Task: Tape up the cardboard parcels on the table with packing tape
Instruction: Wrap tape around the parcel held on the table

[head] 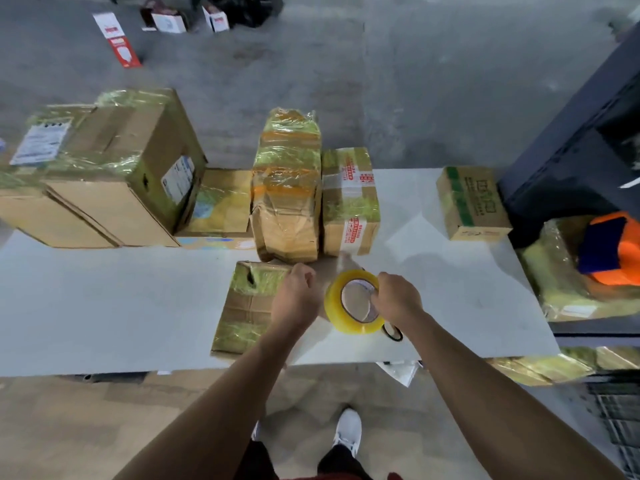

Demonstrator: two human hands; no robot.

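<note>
Parcels at the back of the white table [104, 306], like the large brown cardboard box [128, 174], already wear glossy tape. The flat brown cardboard parcel [247, 299] at the front edge looks partly banded, its middle bare. Above it the yellow packing-tape roll [360, 328] is gripped by the right hand [398, 299]; the left hand [296, 296] rests curled on the parcel, and I cannot tell what it holds.

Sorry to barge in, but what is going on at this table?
A person is taping parcels at the white table. Their right hand grips a roll of yellow packing tape through its core, above a flat cardboard parcel at the near edge. The left hand sits curled on that parcel; whether it pinches the tape end is unclear. Several tape-wrapped parcels stand along the far edge.
</note>
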